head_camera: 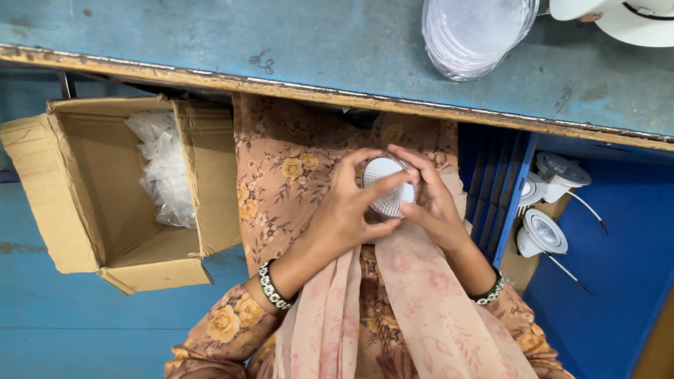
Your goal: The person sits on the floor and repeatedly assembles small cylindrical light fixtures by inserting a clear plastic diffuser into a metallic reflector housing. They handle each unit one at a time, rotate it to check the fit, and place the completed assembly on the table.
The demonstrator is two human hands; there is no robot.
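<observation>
both hands, left hand (347, 210) and right hand (432, 200), curl their fingers round one reflector (388, 186) over the lap; two finished lamps (544, 203) sit in the crate, clear discs (474, 31) stacked on the bench

Single head-worn camera, aimed steeply downward, close range over lap; bench (337, 49) edge crosses upper frame; no second view.
</observation>
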